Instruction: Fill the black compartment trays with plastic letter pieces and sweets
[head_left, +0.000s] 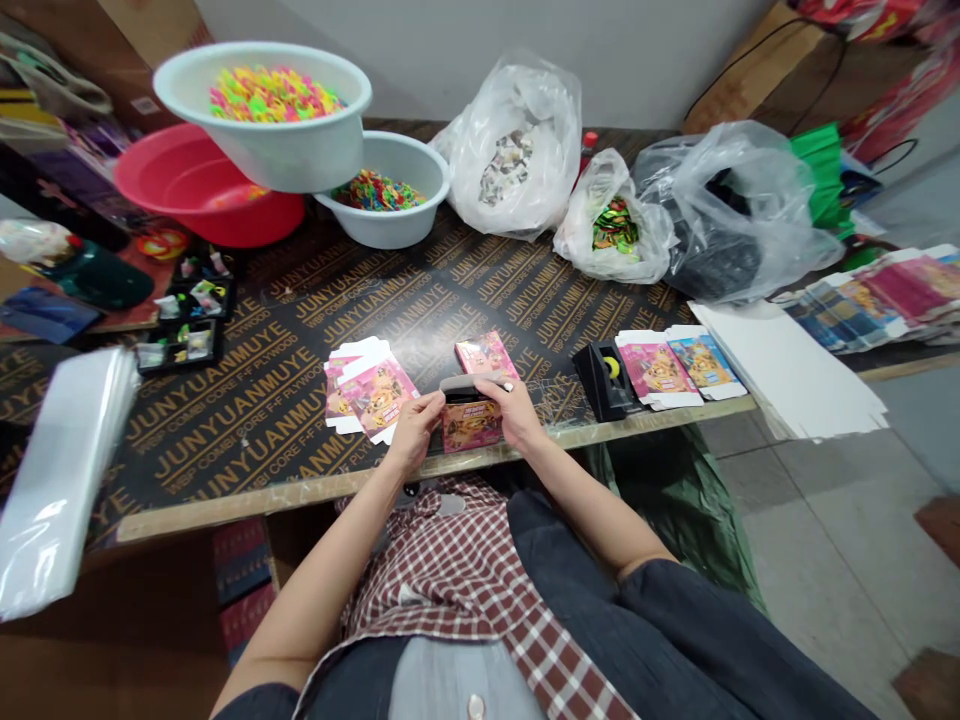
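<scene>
We are pinching the printed box (471, 430) between our left hand (415, 430) and right hand (517, 408), by the edge of the tabletop (420, 315); loose fingers could be dropping it, hard squeezing creasing it; beyond our hands, the tabletop is reading "JUNYUANMUYE"; the box's lettering is proving illegible.

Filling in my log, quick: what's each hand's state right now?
Left hand: closed, holding the left end of the printed box.
Right hand: closed, holding the same box at its right end.
</scene>
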